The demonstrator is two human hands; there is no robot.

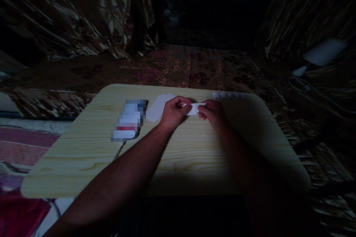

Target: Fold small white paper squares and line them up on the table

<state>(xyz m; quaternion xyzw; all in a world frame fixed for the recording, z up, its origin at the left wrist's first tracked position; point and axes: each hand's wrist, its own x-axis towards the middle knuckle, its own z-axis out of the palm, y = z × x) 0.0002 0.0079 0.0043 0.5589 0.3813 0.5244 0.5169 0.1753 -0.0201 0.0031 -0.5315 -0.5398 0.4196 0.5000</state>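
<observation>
Between my two hands, just above the wooden table [189,144], is a small folded piece of white paper [194,109] with crease lines across its face. My left hand [178,109] pinches its left end, thumb on the near face. On the other end, my right hand [210,112] presses with thumb and curled fingers. Left of my left hand lies a loose stack of white paper sheets [156,109], partly covered by that hand. Beyond my right hand, several small pale folded pieces [229,96] sit in a row near the far edge.
A phone-like device, blurred by pixels [126,122], lies on the left of the table with a cable [119,151] running toward me. Patterned curtains [111,11] hang behind. A white object with a cord [324,52] is at the far right. The room is dim.
</observation>
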